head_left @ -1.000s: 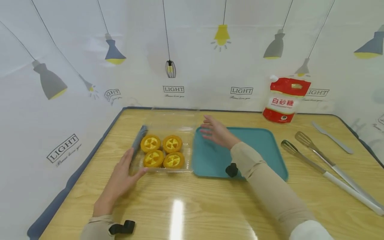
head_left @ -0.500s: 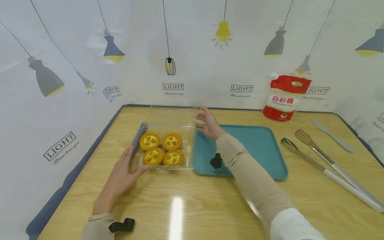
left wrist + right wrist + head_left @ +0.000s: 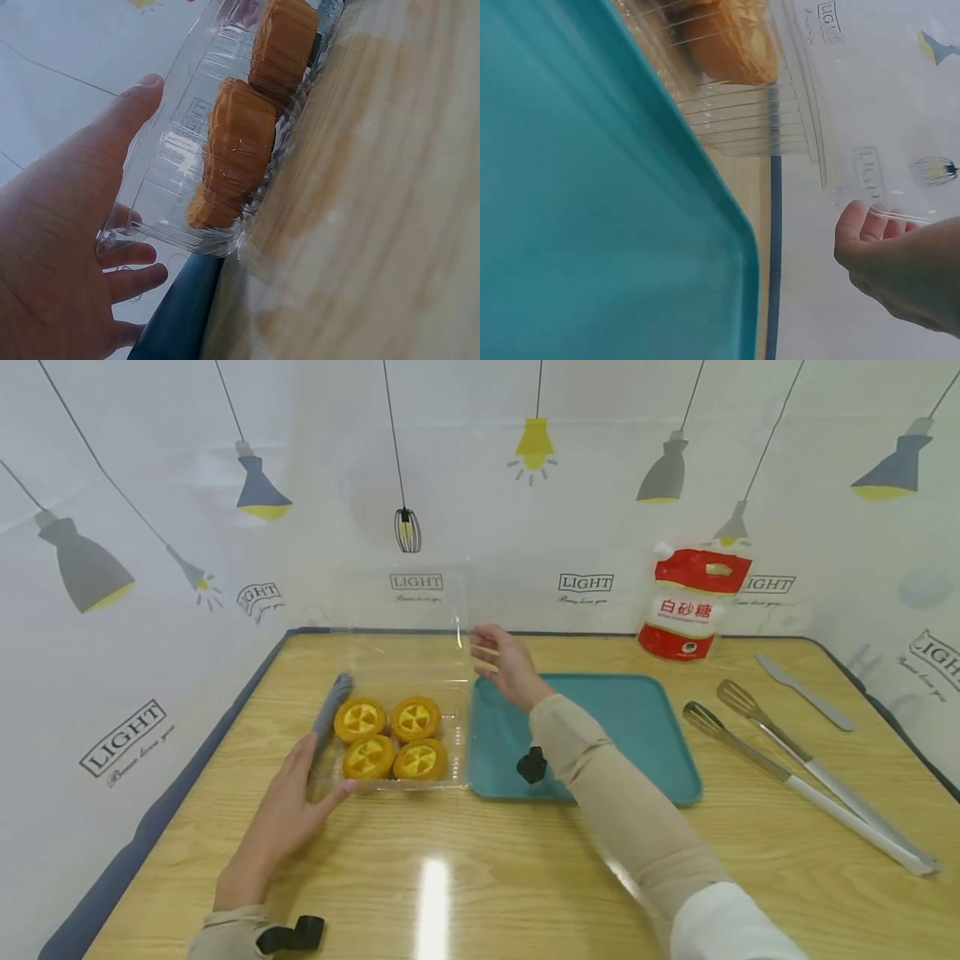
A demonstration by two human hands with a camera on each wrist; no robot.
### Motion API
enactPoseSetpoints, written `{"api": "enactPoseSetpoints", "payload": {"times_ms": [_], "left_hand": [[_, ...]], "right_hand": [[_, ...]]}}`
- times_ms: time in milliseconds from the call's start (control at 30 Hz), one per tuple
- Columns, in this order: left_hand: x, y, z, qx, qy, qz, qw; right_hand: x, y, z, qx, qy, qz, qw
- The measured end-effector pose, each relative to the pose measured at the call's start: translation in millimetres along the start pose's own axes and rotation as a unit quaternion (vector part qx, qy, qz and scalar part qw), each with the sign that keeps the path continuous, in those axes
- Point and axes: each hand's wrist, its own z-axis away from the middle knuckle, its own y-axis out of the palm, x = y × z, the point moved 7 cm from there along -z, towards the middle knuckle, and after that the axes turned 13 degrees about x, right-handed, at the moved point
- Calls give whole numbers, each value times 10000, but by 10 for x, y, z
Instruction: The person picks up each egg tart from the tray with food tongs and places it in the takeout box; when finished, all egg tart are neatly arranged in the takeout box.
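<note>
A clear plastic box [image 3: 456, 760] holds several round tarts [image 3: 368, 756] with yellow patterned tops. My left hand [image 3: 281, 818] rests at its near left corner, thumb along the front and fingers down the side; the left wrist view shows the loosely extended fingers [image 3: 133, 285]. Raised at the back is the box's clear lid [image 3: 405, 618], hinged along the far side. My right hand [image 3: 510, 664] holds the right edge of this lid, its bent fingertips at the rim in the right wrist view, where the thumb is hard to make out.
A teal tray [image 3: 622, 727] lies right of the box, under my right forearm. Further right are metal tongs [image 3: 795, 777] and a grey knife [image 3: 806, 693]. A red sugar pouch [image 3: 690, 606] stands by the back wall. A blue-grey roll [image 3: 332, 706] lies against the box's left side.
My right hand has moved left from above the tray to the lid's edge. The lid has swung up from lying back on the table. My left hand stays at the box corner.
</note>
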Motion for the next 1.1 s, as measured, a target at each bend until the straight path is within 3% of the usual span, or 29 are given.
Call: {"api": "enactPoseSetpoints", "payload": {"times_ms": [200, 300, 367, 467, 533, 633, 700, 767, 867, 933, 1000, 1100], "left_hand": [[-21, -8, 15, -60, -77, 215, 9997], [-11, -41, 51, -169, -118, 756, 9969], [0, -108, 91, -381, -95, 1391, 9895], [-18, -269, 139, -744, 173, 2421, 9672], [-55, -404, 151, -847, 456, 3192, 9428], [-107, -602, 134, -732, 924, 3975, 9100], [-135, -727, 106, -583, 1129, 4174, 8998], [-136, -807, 69, -529, 1097, 4051, 9061], [-125, -853, -1, -550, 717, 3391, 9364], [-111, -844, -43, -573, 442, 3021, 9505], [-104, -832, -76, -545, 277, 2724, 9602], [-99, -795, -102, -316, 211, 2578, 9655]], "right_hand": [[52, 58, 133, 365, -242, 542, 9976], [52, 81, 209, 566, -359, 646, 9957], [51, 91, 251, 671, -422, 698, 9944], [61, 95, 305, 745, -498, 807, 9927], [71, 92, 336, 755, -510, 1070, 9901], [73, 84, 375, 735, -433, 1567, 9840], [65, 102, 410, 826, -393, 2030, 9749], [49, 126, 448, 948, -383, 2459, 9639], [32, 161, 509, 1073, -473, 3168, 9412], [31, 164, 538, 1031, -522, 3565, 9271], [37, 154, 558, 935, -570, 3898, 9144], [34, 123, 593, 826, -515, 4268, 8991]]}}
